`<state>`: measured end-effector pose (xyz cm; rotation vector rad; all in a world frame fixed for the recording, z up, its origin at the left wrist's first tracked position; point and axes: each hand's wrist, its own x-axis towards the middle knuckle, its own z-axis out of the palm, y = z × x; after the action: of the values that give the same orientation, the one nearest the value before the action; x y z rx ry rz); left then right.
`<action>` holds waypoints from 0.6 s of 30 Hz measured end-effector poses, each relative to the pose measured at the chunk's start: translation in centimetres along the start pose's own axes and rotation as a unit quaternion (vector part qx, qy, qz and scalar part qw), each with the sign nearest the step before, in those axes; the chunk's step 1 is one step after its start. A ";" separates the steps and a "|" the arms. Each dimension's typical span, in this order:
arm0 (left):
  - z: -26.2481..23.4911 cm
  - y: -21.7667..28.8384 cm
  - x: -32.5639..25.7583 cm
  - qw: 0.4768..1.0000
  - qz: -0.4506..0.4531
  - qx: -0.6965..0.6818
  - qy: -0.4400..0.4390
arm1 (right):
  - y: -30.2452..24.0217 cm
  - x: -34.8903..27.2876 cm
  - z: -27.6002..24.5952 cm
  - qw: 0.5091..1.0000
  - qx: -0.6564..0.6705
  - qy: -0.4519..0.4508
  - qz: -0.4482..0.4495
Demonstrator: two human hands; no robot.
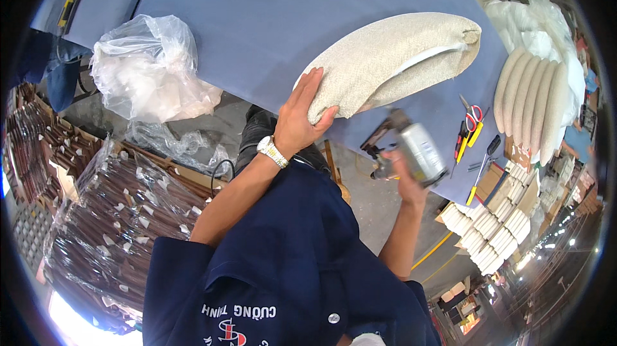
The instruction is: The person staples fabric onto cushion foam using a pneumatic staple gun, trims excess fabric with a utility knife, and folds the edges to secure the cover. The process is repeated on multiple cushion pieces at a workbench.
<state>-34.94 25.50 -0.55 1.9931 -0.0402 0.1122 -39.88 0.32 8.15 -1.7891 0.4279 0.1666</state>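
Observation:
A curved pad [379, 50] covered in beige woven fabric lies on the blue-topped table, its long opening facing me and a white strip showing inside. My left hand [297, 121] grips its left end, fingers over the top and thumb at the near edge. In my right hand [407, 182] is a silver and black staple gun [421, 147], somewhat blurred, held right of my body by the table's near edge. The gun is apart from the pad. My right fingers are wrapped round its handle and partly hidden.
Red-handled scissors [474, 115], yellow-handled tools [472, 193] and a cutter lie at the table's right. Several finished-looking beige pads [530, 102] are stacked beyond. A plastic bag [151, 66] bulges at the left edge, above wrapped brown wooden parts [128, 217].

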 end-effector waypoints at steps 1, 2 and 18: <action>0.0 0.0 -0.1 1.000 0.001 0.006 -0.005 | -1.9 -0.3 2.3 0.996 0.011 -0.019 -0.090; -0.2 0.0 -0.3 1.000 0.001 0.010 -0.005 | -3.3 0.0 2.9 0.987 -0.056 -0.076 -0.128; -0.2 -0.4 -0.7 0.997 0.003 -0.009 -0.072 | -6.3 0.4 5.4 0.955 -0.219 -0.192 -0.057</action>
<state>-35.63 25.86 -0.94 1.9801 -0.1392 -0.0287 -36.53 6.68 12.32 -2.1470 0.0021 0.5513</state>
